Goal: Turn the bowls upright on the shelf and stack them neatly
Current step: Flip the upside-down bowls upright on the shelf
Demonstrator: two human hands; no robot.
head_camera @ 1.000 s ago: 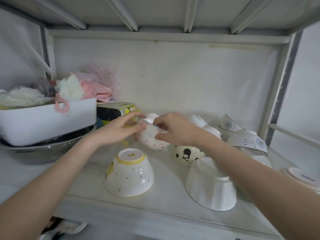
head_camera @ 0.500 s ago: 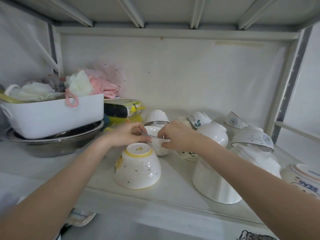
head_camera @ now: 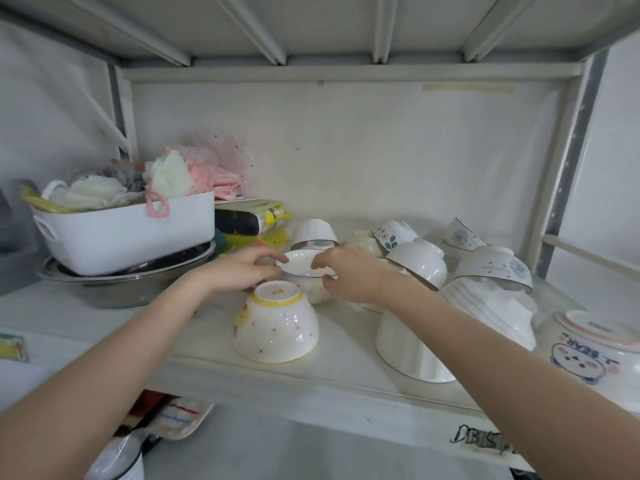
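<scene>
A small white speckled bowl [head_camera: 304,268] stands upright on the shelf [head_camera: 194,341], behind a yellow-rimmed bowl [head_camera: 275,327] that lies upside down. My left hand [head_camera: 242,271] is at the speckled bowl's left rim and my right hand [head_camera: 349,271] at its right rim, fingers spread and loosening off it. To the right, several more bowls lie upside down or tilted: a plain white one [head_camera: 412,344], a ribbed one [head_camera: 491,313], a blue-flowered one [head_camera: 495,271] on top of it, and a bear-printed one [head_camera: 595,348].
A white tub [head_camera: 128,233] full of cloths sits in a steel basin [head_camera: 114,285] at the left. A yellow-and-black packet [head_camera: 249,220] lies behind it. More bowls crowd the back right corner, near the shelf's metal post [head_camera: 557,188].
The speckled bowl went from tilted in both hands to standing upright on the shelf. My fingers have opened off its rim. The view has shifted closer and down.
</scene>
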